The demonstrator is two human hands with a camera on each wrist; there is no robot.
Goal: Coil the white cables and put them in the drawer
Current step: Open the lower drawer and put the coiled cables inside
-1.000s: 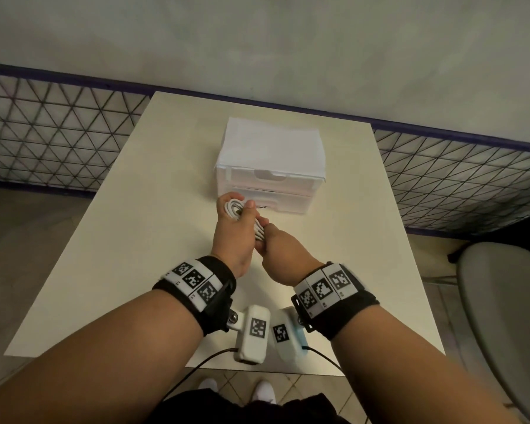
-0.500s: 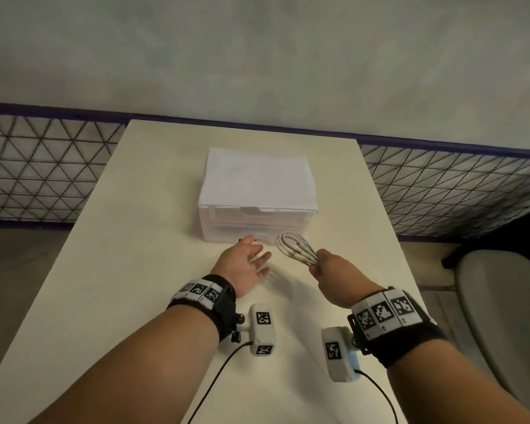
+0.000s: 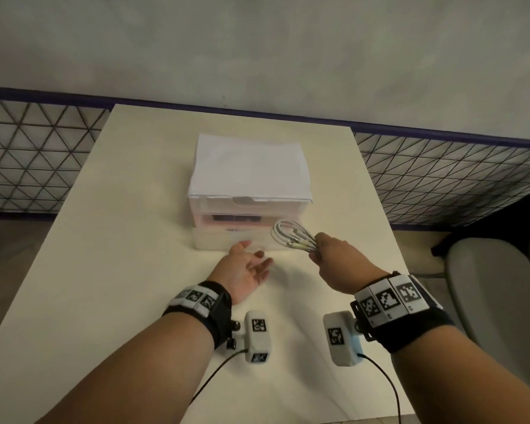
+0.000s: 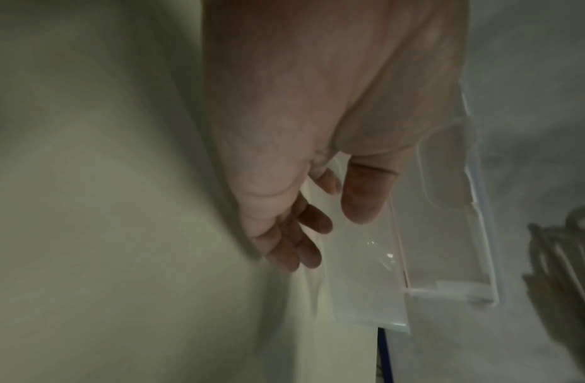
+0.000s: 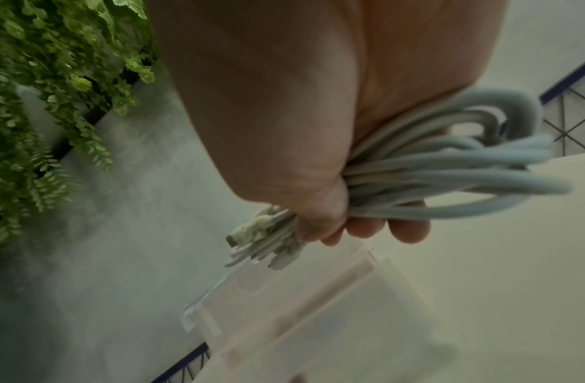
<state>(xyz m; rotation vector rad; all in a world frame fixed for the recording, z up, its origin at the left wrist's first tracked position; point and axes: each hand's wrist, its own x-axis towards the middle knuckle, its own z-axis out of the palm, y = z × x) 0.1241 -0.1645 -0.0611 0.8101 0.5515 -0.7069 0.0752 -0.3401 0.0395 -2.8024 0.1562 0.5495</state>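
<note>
Fingers of the right hand point(image 3: 328, 255) curled tight round the coiled white cables point(image 3: 291, 237), held above the table point(image 3: 120, 270) just right of the pulled-out lower drawer point(image 3: 214, 241); left hand point(image 3: 242, 270) relaxed, empty, palm up by the drawer front. Cables looked light, soft, springy; best pinched across all loops near the plug ends so nothing uncoiled

Drawer unit point(image 3: 248, 179) on table point(image 3: 129, 240) (centre) — chair point(image 3: 496, 289) right.

I am standing at a cream rectangular table point(image 3: 104, 270). A grey rounded chair point(image 3: 496, 295) is sitting beside it. Green fern-like foliage point(image 5: 38, 103) is hanging against the wall.
</note>
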